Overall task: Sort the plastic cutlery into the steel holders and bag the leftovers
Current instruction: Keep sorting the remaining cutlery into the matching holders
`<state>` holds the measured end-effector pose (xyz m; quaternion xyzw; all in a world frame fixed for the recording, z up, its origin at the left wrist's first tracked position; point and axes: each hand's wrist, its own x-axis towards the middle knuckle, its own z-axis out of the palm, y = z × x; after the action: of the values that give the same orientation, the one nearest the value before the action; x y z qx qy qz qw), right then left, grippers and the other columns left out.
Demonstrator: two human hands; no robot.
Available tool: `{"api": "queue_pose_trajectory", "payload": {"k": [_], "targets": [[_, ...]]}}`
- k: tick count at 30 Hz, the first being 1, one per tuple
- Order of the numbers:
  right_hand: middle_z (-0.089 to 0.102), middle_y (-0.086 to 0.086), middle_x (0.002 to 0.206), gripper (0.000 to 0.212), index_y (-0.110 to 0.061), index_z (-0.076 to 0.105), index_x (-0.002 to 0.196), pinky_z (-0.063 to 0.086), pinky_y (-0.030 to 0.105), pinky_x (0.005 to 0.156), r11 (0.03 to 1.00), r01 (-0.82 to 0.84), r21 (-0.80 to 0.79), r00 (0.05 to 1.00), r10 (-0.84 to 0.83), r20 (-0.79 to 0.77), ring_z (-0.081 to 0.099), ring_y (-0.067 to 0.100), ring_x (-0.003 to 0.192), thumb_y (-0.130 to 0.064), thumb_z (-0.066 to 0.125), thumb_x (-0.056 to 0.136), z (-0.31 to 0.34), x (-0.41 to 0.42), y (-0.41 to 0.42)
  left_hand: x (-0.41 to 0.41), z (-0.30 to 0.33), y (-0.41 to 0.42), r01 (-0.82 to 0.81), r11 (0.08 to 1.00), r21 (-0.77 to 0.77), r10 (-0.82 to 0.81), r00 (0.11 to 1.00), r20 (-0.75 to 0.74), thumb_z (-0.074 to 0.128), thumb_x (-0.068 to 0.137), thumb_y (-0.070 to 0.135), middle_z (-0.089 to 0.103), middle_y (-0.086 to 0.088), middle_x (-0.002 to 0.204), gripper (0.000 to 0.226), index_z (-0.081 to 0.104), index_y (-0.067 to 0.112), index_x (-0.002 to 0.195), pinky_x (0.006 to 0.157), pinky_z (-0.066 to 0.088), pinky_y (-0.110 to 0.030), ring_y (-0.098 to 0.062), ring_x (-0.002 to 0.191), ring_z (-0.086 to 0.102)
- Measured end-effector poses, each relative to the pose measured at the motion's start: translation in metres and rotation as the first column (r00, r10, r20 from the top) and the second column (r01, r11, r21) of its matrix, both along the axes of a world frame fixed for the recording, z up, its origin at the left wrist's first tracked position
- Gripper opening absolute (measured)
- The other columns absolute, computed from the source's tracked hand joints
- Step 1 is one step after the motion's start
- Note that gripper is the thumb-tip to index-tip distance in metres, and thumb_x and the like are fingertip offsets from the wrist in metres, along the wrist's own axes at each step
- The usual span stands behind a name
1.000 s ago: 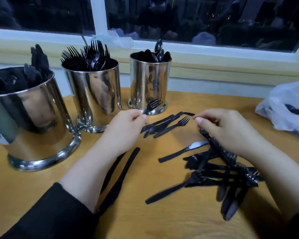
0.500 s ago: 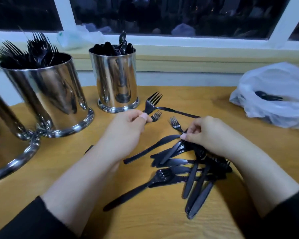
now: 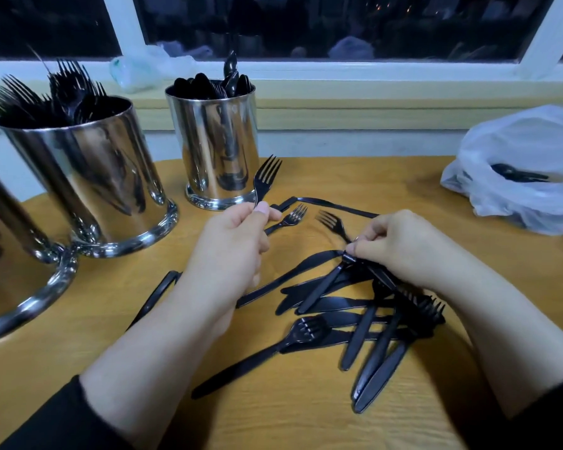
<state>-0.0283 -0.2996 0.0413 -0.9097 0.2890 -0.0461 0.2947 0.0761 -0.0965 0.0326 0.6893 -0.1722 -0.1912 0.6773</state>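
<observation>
My left hand (image 3: 231, 251) pinches a black plastic fork (image 3: 266, 177) by its neck, tines up, just in front of the spoon holder (image 3: 215, 147). My right hand (image 3: 400, 245) pinches the handle ends of black forks (image 3: 400, 287) at the top of a loose pile of knives and forks (image 3: 355, 319) on the wooden table (image 3: 273, 417). Two more forks (image 3: 293, 217) lie between the hands. A steel holder full of forks (image 3: 88, 177) stands at the left, and a third holder (image 3: 10, 271) is cut off by the left edge.
A white plastic bag (image 3: 527, 170) with black cutlery inside lies at the far right of the table. A window sill and dark window run along the back. Crumpled clear plastic (image 3: 137, 71) sits on the sill. A knife (image 3: 158, 292) lies partly under my left forearm.
My left hand has lifted one fork upright off the table. My right hand has closed on fork handles at the pile. The view has shifted right, pushing the holders leftward.
</observation>
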Motion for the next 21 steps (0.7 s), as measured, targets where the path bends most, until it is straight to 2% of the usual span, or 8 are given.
{"api": "queue_pose_trajectory", "payload": {"k": [4,6,9,12,15,18,19,21], "targets": [[0.053,0.008,0.058,0.032,-0.015,0.07,0.077,0.038,0.027,0.056,0.984,-0.017,0.176,0.947,-0.041,0.319,0.043,0.015,0.054,-0.044,0.073,0.089,0.008,-0.005,0.005,-0.002,0.0,-0.001,0.05,0.999,-0.012,-0.051,0.997,-0.052,0.047,0.109,0.036,0.037,0.004,0.062,0.03,0.073,0.019,0.107,0.045,0.025,-0.026,-0.01,0.048,0.027],[0.052,0.002,0.058,0.031,-0.015,0.069,0.076,0.036,0.025,0.055,0.969,-0.092,0.229,0.926,-0.001,0.378,0.042,0.014,0.055,-0.043,0.072,0.09,0.012,-0.005,0.016,-0.002,-0.001,-0.001,0.068,0.997,-0.023,-0.07,0.995,-0.077,0.048,0.109,0.034,0.042,0.003,0.066,0.03,0.075,0.019,0.108,0.047,0.032,-0.026,-0.01,0.052,0.034],[0.059,-0.009,0.059,0.025,-0.02,0.071,0.074,0.038,0.015,0.056,0.944,-0.206,0.259,0.914,0.09,0.396,0.048,0.006,0.055,-0.038,0.07,0.092,0.012,-0.003,0.035,-0.004,-0.002,-0.002,0.108,0.991,-0.073,-0.116,0.986,-0.119,0.05,0.109,0.032,0.044,0.003,0.073,0.029,0.075,0.018,0.11,0.05,0.037,-0.026,-0.011,0.057,0.038],[0.064,0.001,0.063,0.024,-0.019,0.073,0.075,0.039,0.016,0.055,0.932,-0.271,0.242,0.906,0.162,0.392,0.049,0.006,0.055,-0.034,0.07,0.093,0.009,0.001,0.048,-0.008,-0.001,-0.004,0.147,0.98,-0.132,-0.164,0.978,-0.129,0.051,0.107,0.038,0.04,0.004,0.072,0.03,0.071,0.016,0.11,0.049,0.034,-0.024,-0.009,0.055,0.033],[0.057,0.011,0.061,0.024,-0.018,0.074,0.078,0.034,0.019,0.051,0.924,-0.31,0.223,0.904,0.213,0.371,0.041,0.008,0.051,-0.035,0.069,0.094,0.007,0.003,0.056,-0.011,0.001,-0.005,0.182,0.977,-0.114,-0.19,0.98,-0.066,0.055,0.104,0.041,0.038,0.006,0.065,0.03,0.075,0.019,0.104,0.049,0.034,-0.023,-0.009,0.054,0.031],[0.051,0.0,0.056,0.022,-0.02,0.076,0.078,0.032,0.016,0.049,0.92,-0.328,0.215,0.898,0.233,0.372,0.038,0.004,0.048,-0.034,0.069,0.094,0.009,0.002,0.058,-0.011,0.0,-0.005,0.19,0.979,-0.077,-0.192,0.981,-0.017,0.059,0.103,0.036,0.036,-0.007,0.072,0.026,0.078,0.021,0.092,0.049,0.033,-0.024,-0.012,0.055,0.029],[0.052,-0.002,0.057,0.023,-0.02,0.076,0.078,0.034,0.018,0.049,0.921,-0.326,0.211,0.897,0.232,0.376,0.039,0.005,0.047,-0.035,0.068,0.094,0.01,0.001,0.057,-0.01,-0.001,-0.005,0.177,0.982,-0.065,-0.177,0.984,-0.004,0.059,0.104,0.036,0.036,-0.009,0.073,0.028,0.077,0.022,0.088,0.05,0.033,-0.025,-0.013,0.056,0.03],[0.062,0.009,0.065,0.034,-0.017,0.073,0.074,0.04,0.031,0.051,0.939,-0.295,0.177,0.896,0.207,0.392,0.045,0.015,0.047,-0.042,0.064,0.095,0.009,0.001,0.052,-0.006,0.0,-0.003,0.107,0.994,-0.036,-0.106,0.994,0.031,0.054,0.106,0.039,0.042,-0.006,0.069,0.032,0.072,0.023,0.085,0.054,0.039,-0.028,-0.015,0.056,0.039]]}}
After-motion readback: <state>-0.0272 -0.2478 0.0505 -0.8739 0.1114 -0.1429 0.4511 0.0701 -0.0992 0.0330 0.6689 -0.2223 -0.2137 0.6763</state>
